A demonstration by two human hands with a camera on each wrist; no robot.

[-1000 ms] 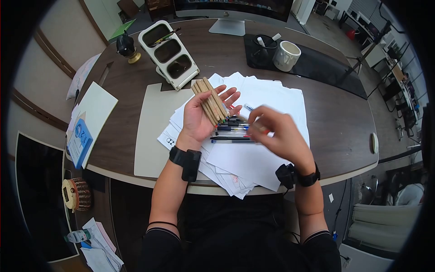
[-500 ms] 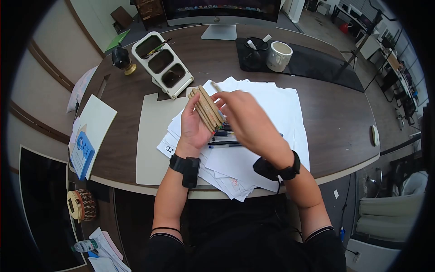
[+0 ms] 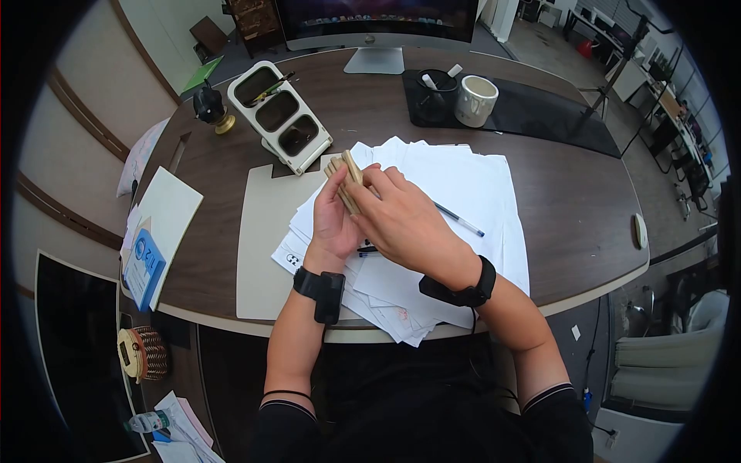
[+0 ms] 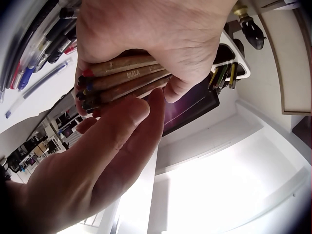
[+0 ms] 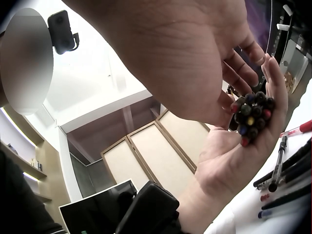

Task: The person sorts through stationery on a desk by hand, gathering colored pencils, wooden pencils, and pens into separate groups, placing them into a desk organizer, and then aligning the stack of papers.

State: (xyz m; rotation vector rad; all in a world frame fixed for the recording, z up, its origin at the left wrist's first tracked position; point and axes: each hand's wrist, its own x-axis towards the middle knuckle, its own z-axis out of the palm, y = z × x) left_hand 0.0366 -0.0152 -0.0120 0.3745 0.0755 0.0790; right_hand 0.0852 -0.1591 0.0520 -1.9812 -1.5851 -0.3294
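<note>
Wooden pencils (image 3: pixel 351 166) lie bundled in the left hand (image 3: pixel 330 230), held between its thumb and palm. The right hand (image 3: pixel 409 224) reaches across from the right, its fingers curled over the bundle's side. In the left wrist view, the pencils (image 4: pixel 127 74) show dark, red and blue tips, and the right hand's fingers (image 4: pixel 129 117) meet them from below. Seen end-on in the right wrist view, the tips (image 5: pixel 251 120) form a tight cluster beside the right hand (image 5: pixel 180 63). One blue-ended pen (image 3: pixel 461 219) lies on the white papers (image 3: pixel 482 181); other pens are mostly hidden under the hands.
A three-compartment white holder (image 3: pixel 276 116) stands behind the left hand with a few pencils in its top slot. Further back are a black mesh cup (image 3: pixel 436 100), a mug (image 3: pixel 476 101) and a monitor (image 3: pixel 378 23). A blue box (image 3: pixel 144 268) lies at the left edge.
From over the pens, the right hand has moved left with a pencil, then down onto the bundle. The left hand still holds the bundle. The pen at the right has come into view.
</note>
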